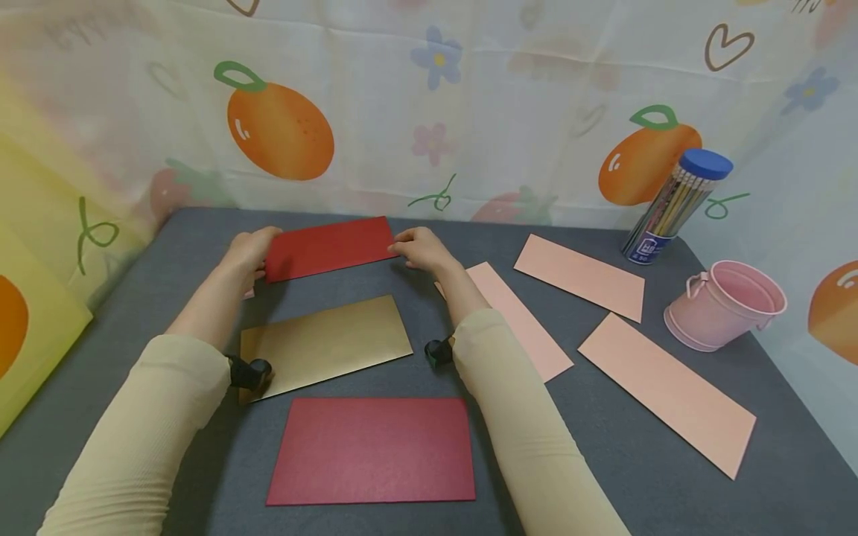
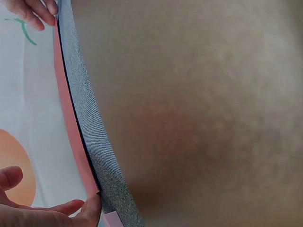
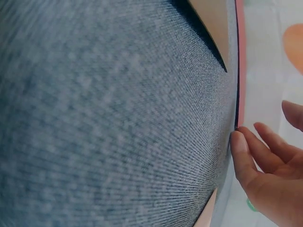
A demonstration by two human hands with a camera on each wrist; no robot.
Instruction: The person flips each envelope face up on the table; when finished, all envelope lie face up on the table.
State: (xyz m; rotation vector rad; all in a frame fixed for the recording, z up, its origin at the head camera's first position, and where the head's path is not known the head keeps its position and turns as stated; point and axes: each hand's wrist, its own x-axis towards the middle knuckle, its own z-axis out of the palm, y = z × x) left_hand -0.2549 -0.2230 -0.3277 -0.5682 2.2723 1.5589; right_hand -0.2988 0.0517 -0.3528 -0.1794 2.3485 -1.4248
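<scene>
At the far side of the table lies a bright red rectangular card (image 1: 328, 249), gripped at its two ends. The left hand (image 1: 249, 253) pinches its left end, thumb and fingertips meeting at the corner in the left wrist view. At the right end, the right hand (image 1: 424, 249) pinches the near corner; the thumb (image 3: 240, 144) and index finger show in the right wrist view. Nearer stands a gold card (image 1: 328, 342), lying flat and slightly turned. A darker red card (image 1: 372, 450) is closest to the person. Whether the bright red card touches the table cannot be told.
Three pale pink cards (image 1: 670, 394) lie to the right, one partly under the right forearm. A small pink piece (image 2: 113, 220) is beside the left hand. A pink bucket (image 1: 697, 316) and a blue-lidded tube of pencils (image 1: 670, 212) stand at the right back. A patterned curtain (image 1: 382, 112) hangs behind.
</scene>
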